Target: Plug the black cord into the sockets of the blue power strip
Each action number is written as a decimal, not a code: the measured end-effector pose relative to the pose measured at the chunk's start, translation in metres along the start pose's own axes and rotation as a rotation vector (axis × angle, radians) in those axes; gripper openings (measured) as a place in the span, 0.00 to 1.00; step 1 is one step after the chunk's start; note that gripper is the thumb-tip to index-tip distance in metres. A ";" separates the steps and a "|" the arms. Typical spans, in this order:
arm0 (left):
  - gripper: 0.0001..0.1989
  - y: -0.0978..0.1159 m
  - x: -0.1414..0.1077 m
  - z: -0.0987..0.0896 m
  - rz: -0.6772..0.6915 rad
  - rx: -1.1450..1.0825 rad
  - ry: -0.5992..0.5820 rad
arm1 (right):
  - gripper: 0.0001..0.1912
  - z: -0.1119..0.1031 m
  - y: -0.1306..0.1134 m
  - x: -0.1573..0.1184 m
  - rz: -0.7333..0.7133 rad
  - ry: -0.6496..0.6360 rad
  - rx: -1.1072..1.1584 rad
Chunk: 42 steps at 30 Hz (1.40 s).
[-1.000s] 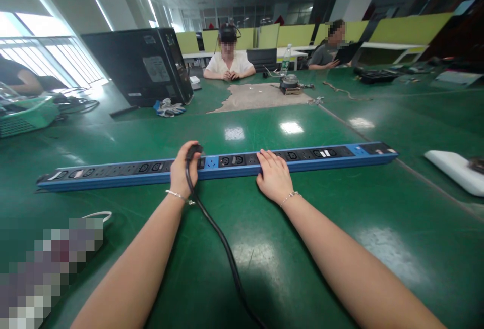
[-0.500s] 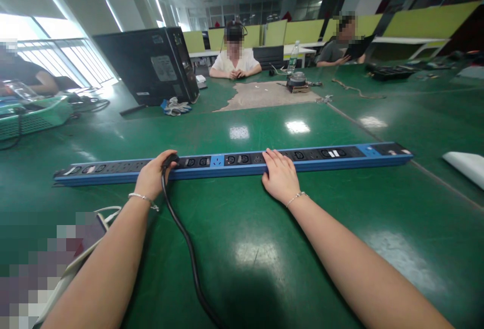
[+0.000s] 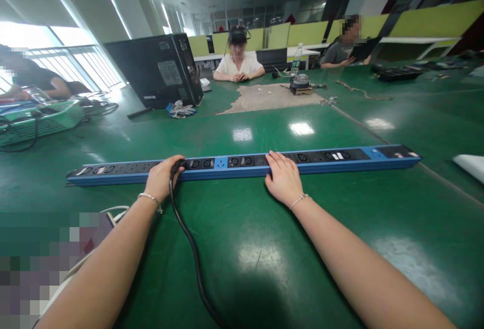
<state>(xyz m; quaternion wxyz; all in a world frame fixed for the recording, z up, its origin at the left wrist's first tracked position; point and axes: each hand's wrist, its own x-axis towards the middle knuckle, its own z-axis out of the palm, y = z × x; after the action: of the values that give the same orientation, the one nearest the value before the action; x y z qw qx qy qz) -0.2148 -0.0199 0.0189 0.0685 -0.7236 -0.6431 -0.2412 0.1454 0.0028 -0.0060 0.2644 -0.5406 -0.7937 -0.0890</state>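
Observation:
A long blue power strip (image 3: 242, 173) with black sockets lies across the green table. My left hand (image 3: 159, 180) is closed around a black plug (image 3: 177, 165) at a socket left of the strip's middle. How deep the plug sits is hidden by the fingers. From it a black cable (image 3: 193, 248) runs down toward the near edge of the view. Just right of the strip's middle, my right hand (image 3: 283, 176) grips the strip, fingers over the top and thumb against the front side.
Behind the strip stand a black computer case (image 3: 151, 74) and a pair of gloves (image 3: 181, 110). A green basket (image 3: 49, 129) is at the left. Across the table sit a person (image 3: 238, 64) and a water bottle (image 3: 297, 60). A white object (image 3: 471, 167) lies at the right edge.
The whole view has shifted slightly, so the strip and surroundings appear a little farther right and lower. Both hands keep their places on the plug and the strip.

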 end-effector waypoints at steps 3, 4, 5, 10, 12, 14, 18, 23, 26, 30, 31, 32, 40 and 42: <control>0.20 0.002 -0.002 0.002 -0.029 -0.065 0.014 | 0.27 0.000 0.001 0.000 -0.006 0.013 0.012; 0.19 0.003 -0.002 0.002 -0.062 -0.096 0.061 | 0.27 0.001 0.001 0.000 -0.008 0.015 0.017; 0.19 0.006 -0.001 0.001 -0.104 -0.130 0.138 | 0.27 0.001 0.002 0.000 -0.010 0.015 0.021; 0.19 0.041 0.014 -0.011 -0.086 -0.253 0.306 | 0.27 0.002 0.003 0.001 -0.003 0.007 0.036; 0.19 0.060 0.024 -0.010 0.032 -0.234 0.129 | 0.27 0.002 0.003 0.001 0.004 0.007 0.038; 0.18 0.076 0.031 -0.001 0.085 -0.217 0.055 | 0.27 0.002 0.002 0.000 0.004 0.009 0.038; 0.17 0.093 0.033 0.023 0.133 -0.160 -0.007 | 0.27 0.001 0.002 0.000 -0.004 0.016 0.041; 0.16 0.101 0.025 0.032 0.125 -0.047 -0.032 | 0.27 0.003 0.002 0.000 0.007 0.014 0.059; 0.16 0.105 0.023 0.028 0.151 0.005 -0.045 | 0.27 0.004 0.002 0.002 0.015 0.016 0.080; 0.16 0.107 0.022 0.028 0.154 0.029 -0.046 | 0.28 0.001 0.010 0.003 0.036 0.030 0.108; 0.16 0.106 0.022 0.029 0.152 0.017 -0.047 | 0.28 0.000 0.014 0.003 0.073 0.043 0.101; 0.15 0.105 0.021 0.030 0.147 -0.004 -0.050 | 0.28 -0.001 0.019 0.003 0.121 0.061 0.087; 0.16 0.113 0.032 0.024 -0.009 -0.403 0.274 | 0.29 -0.003 0.036 0.002 0.245 0.104 0.036; 0.16 0.129 0.038 0.022 0.081 -0.405 0.186 | 0.29 -0.002 0.035 0.002 0.254 0.106 0.045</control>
<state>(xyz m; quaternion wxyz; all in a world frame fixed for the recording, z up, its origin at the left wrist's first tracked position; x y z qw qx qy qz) -0.0826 0.0025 0.0432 -0.0098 -0.7225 -0.5428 -0.4282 0.1771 0.0182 -0.0086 0.3271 -0.6252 -0.7056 -0.0656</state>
